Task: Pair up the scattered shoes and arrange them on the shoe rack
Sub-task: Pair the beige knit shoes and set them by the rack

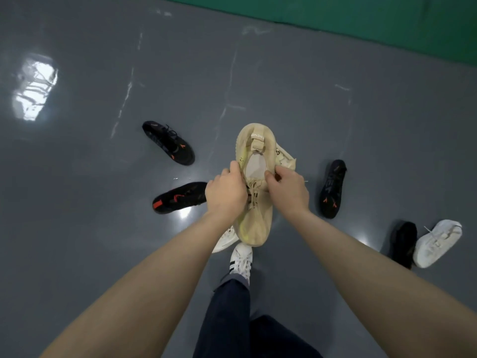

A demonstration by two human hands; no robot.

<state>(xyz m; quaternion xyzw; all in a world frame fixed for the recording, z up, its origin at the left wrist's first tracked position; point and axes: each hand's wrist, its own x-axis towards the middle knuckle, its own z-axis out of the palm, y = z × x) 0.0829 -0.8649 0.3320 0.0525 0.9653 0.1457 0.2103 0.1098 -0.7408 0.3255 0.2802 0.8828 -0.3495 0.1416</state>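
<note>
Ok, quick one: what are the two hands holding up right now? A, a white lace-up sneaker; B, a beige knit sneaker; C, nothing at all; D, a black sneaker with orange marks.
B: the left hand and right hand grip the collar of the beige knit sneaker from either side, while the black sneakers with orange marks lie on the grey floor.

- Tan sneaker (255,187): held up, heel away, with a second tan shoe (285,158) partly hidden behind it.
- Three black sneakers with orange marks (169,143) (180,197) (332,188) lie apart on the grey floor.
- At right, a black shoe (404,244) touches a white sneaker (437,242).
</note>
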